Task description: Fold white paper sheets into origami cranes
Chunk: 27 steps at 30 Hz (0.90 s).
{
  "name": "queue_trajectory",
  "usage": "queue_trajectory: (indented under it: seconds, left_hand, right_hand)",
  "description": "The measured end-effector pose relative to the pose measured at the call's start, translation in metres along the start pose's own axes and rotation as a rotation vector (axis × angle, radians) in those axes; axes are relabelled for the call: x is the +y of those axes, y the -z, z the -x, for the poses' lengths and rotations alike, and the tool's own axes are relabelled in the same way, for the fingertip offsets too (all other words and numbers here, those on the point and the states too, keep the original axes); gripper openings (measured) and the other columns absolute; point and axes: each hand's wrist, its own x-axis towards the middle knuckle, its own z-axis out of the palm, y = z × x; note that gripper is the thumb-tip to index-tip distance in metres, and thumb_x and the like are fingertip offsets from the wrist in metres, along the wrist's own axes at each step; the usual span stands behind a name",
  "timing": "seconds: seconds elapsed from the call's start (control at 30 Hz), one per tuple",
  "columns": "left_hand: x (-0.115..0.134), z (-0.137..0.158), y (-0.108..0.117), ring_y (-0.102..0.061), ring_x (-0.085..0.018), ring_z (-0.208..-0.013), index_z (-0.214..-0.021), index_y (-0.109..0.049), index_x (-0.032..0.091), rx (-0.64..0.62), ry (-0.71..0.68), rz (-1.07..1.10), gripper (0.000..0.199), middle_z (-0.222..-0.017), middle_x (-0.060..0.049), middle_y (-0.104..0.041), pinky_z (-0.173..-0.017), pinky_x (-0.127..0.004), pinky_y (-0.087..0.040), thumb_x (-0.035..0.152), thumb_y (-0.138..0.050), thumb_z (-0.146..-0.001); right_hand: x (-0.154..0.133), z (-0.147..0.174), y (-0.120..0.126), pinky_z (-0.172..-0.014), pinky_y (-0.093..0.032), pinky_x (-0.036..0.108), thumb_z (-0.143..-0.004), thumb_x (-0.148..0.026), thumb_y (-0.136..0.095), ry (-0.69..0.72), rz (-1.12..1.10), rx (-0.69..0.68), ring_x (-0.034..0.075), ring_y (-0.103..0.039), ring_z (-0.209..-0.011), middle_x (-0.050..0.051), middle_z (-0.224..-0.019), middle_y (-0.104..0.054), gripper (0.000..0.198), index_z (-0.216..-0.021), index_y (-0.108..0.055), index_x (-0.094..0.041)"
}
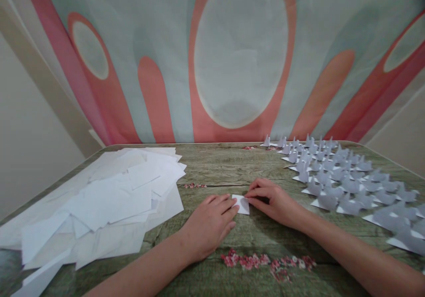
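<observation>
A small white folded paper square (241,205) lies on the table in front of me. My left hand (212,219) rests flat, fingers stretched out, its fingertips over the square's left edge. From the other side, my right hand (270,199) pinches the square's upper right edge between thumb and fingers. Part of the paper is hidden under my fingertips, so its full fold cannot be made out. To the right stand rows of folded white paper birds (348,184). On the left is a loose pile of white paper sheets (129,195).
The wood-grain table (219,164) carries printed pink flowers (245,260). Behind its far edge hangs a backdrop (241,53) with coral and grey-green shapes. Narrow paper strips (43,272) stick out at the pile's near left corner.
</observation>
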Motion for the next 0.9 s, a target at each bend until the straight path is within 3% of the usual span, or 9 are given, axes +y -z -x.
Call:
queue_trajectory:
  seconds: [0.33, 0.7, 0.8, 0.9]
  left_hand:
    - [0.0, 0.0, -0.002, -0.043, -0.021, -0.119, -0.123, -0.045, 0.02, 0.035, -0.036, -0.077, 0.036, -0.129, -0.005, -0.049, -0.099, -0.036, -0.029, 0.033, -0.043, -0.089]
    - [0.001, -0.001, 0.001, -0.043, -0.021, -0.116, -0.121, -0.047, 0.021, 0.019, -0.026, -0.059, 0.034, -0.126, -0.005, -0.051, -0.097, -0.038, -0.032, 0.033, -0.043, -0.089]
    - [-0.001, -0.001, 0.003, -0.043, -0.021, -0.116, -0.12, -0.048, 0.022, 0.015, -0.04, -0.031, 0.033, -0.125, -0.004, -0.052, -0.097, -0.039, -0.032, 0.032, -0.045, -0.089]
    - [-0.003, -0.002, 0.003, -0.045, -0.02, -0.114, -0.118, -0.051, 0.024, 0.029, -0.062, 0.008, 0.03, -0.123, -0.004, -0.053, -0.096, -0.039, -0.034, 0.031, -0.044, -0.089]
  right_hand:
    - [0.0, 0.001, -0.011, -0.078, -0.04, 0.033, -0.079, -0.024, -0.06, -0.031, -0.004, -0.061, 0.018, -0.052, -0.086, 0.005, -0.092, -0.058, 0.015, -0.093, -0.065, -0.022]
    - [0.004, -0.001, 0.0, -0.082, -0.04, 0.033, -0.07, -0.036, -0.07, 0.009, -0.045, -0.187, 0.019, -0.051, -0.09, 0.004, -0.094, -0.054, 0.038, -0.104, -0.06, -0.022]
    - [0.001, 0.0, 0.003, -0.083, -0.04, 0.033, -0.065, -0.04, -0.073, 0.016, -0.07, -0.189, 0.019, -0.051, -0.093, 0.004, -0.097, -0.053, 0.046, -0.105, -0.06, -0.022]
    - [0.003, 0.0, 0.002, -0.084, -0.041, 0.033, -0.066, -0.038, -0.073, 0.046, -0.088, -0.157, 0.019, -0.051, -0.095, 0.005, -0.1, -0.054, 0.041, -0.103, -0.062, -0.022]
